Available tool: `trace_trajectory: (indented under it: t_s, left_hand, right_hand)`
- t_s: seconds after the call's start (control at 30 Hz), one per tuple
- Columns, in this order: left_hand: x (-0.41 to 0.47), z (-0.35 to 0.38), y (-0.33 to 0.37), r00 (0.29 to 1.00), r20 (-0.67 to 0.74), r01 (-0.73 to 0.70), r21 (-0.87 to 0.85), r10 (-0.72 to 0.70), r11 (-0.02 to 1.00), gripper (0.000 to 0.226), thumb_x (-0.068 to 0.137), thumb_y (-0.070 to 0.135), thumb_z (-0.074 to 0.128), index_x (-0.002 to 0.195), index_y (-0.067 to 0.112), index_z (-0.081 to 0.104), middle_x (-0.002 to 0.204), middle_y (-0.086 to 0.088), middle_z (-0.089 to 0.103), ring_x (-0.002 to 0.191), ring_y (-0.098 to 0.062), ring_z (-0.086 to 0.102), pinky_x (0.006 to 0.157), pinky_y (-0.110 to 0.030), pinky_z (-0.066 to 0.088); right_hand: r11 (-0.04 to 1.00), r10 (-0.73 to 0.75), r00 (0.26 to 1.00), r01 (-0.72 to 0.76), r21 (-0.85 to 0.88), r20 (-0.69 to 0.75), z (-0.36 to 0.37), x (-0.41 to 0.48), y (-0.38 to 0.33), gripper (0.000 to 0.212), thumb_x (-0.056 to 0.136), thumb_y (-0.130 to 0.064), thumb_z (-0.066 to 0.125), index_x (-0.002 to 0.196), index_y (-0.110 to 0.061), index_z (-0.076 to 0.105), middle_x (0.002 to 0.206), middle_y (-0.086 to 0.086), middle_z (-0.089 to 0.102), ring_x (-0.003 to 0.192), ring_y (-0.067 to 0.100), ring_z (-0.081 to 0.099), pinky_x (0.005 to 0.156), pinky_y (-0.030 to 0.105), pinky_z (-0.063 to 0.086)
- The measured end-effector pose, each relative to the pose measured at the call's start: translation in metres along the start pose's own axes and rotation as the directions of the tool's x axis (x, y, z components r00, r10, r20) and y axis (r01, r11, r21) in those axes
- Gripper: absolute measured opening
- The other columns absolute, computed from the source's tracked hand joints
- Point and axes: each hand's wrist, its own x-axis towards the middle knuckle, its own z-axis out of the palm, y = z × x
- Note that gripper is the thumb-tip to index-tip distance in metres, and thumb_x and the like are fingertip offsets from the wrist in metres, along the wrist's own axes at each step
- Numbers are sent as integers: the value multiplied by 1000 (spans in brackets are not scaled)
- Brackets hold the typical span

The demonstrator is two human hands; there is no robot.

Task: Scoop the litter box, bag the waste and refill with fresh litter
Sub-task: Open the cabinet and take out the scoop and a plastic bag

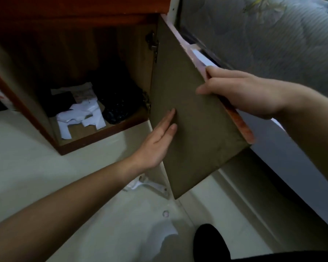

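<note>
Looking down on a cabinet (68,146) with its door (193,118) swung wide open. Hung along the left edge on two metal hinges (152,42), one high, one low; free edge out to the right, close by a bed (254,35). Long axis upright, running in this view from the cabinet's top down toward the floor (36,167), bottom corner nearest the camera. Dull brown inner face turned to the camera; reddish outer face seen only as a strip at the free edge.

Held by both hands. Gripped about halfway along the free edge by the right hand (240,91), thumb on the inner face, fingers curled over the edge and partly out of sight. Touched low on the inner face, nearer the hinged side, by the left hand (157,140), flat, fingers straight and close together.

Inside the cabinet, on its bottom board: crumpled white bags (80,116) in a loose heap at the middle, reaching toward the front lip. Just right of them, a shiny black bag (121,104) against the right wall, below the lower hinge. Behind and left of the heap, touching it, something flat and black (62,103). Higher up inside, too dark to tell.

On the floor under the door's lower edge, a white crumpled thing (150,186), partly hidden by the door; cannot tell what.
</note>
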Motion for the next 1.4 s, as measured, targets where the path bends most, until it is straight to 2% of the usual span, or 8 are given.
trace_trajectory:
  t_s: [0.13, 0.27, 0.4, 0.57, 0.83, 0.97, 1.13, 1.4]
  left_hand:
    - [-37, -30, 1, 998, 58, 21, -40, -18, 999, 61, 100, 50, 38, 155, 33, 18, 158, 17, 24, 143, 4, 21, 122, -36, 19]
    - [-71, -61, 29, 990, 30, 137, -90, -135, 986, 66, 69, 83, 52, 123, 48, 39, 127, 36, 42, 117, 22, 42, 98, -5, 37]
    - [-86, -89, 26, 939, -111, 308, -139, -324, 941, 21, 99, 6, 45, 89, 22, 54, 91, 1, 57, 87, -16, 57, 71, -16, 48]
    - [-88, -128, 19, 806, -295, 370, -425, -513, 826, 22, 104, 11, 38, 93, 11, 58, 74, -5, 64, 64, -17, 63, 51, -24, 55]
    - [-104, -156, -1, 809, -335, 269, -518, -482, 812, 31, 107, 33, 29, 103, 33, 59, 108, 6, 64, 99, -9, 61, 98, -36, 44]
    - [-120, -137, -7, 822, -508, 81, -342, -257, 936, 42, 97, 59, 12, 100, 45, 51, 101, 25, 59, 100, 1, 59, 102, -27, 43]
    - [-132, -144, -42, 872, -473, 37, 318, 125, 947, 38, 93, 67, 35, 91, 34, 54, 68, 0, 65, 60, -16, 62, 56, -36, 52]
    - [-128, -172, -43, 915, -332, 45, 648, 229, 760, 52, 97, 30, 56, 55, 31, 26, 43, 15, 48, 39, -3, 47, 44, -9, 32]
  right_hand:
    - [982, -184, 982, 186, 38, -49, 51, 16, -10, 54, 89, -61, 47, 135, -35, 43, 136, -6, 54, 124, 15, 55, 107, 46, 44]
    - [977, -207, 957, 214, 12, -204, 93, 36, -21, 55, 89, -76, 34, 131, -41, 36, 142, -10, 35, 134, 14, 35, 115, 47, 31]
    - [957, -254, 930, 281, 71, -265, 120, 58, -24, 81, 90, -76, 34, 154, -33, 9, 155, -8, 17, 143, 21, 26, 114, 39, 28]
    - [914, -389, 866, 406, -12, -315, 147, 97, -17, 86, 93, -69, 42, 155, -33, -6, 156, -14, 2, 147, 20, 14, 118, 48, 29]
    - [905, -423, 802, 350, -242, -421, 184, 147, 36, 48, 101, -39, 48, 140, -19, 28, 133, -2, 30, 120, 10, 41, 103, 33, 44]
    - [872, -121, 977, 21, -489, -174, 205, 185, 84, 59, 96, -40, 56, 140, -14, 27, 135, 8, 32, 116, 23, 47, 88, 28, 41]
    - [791, 231, 971, -153, -592, 57, 257, 215, 124, 69, 89, -49, 55, 144, -10, 37, 139, 16, 42, 123, 33, 48, 92, 33, 45]
    - [910, 4, 979, -89, -405, -205, 355, 180, 173, 32, 89, -34, 54, 116, -19, 63, 107, 6, 55, 98, 28, 58, 80, 36, 53]
